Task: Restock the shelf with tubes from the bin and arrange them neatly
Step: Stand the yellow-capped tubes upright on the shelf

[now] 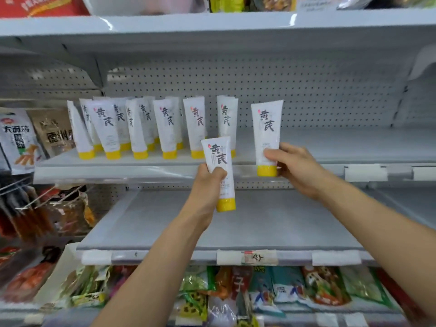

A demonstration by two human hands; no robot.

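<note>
Tubes (141,128) are standing cap-down in rows on the left of the middle shelf (118,173). Left hand (207,185) is gripping a lower tube (219,154) before the shelf edge, fingers curled round it. Right hand (297,168) is pinching the right tube (267,128) upright at the shelf front.

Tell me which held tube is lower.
The left tube, in the left hand: its yellow cap hangs below the shelf edge; the right tube is higher.
</note>
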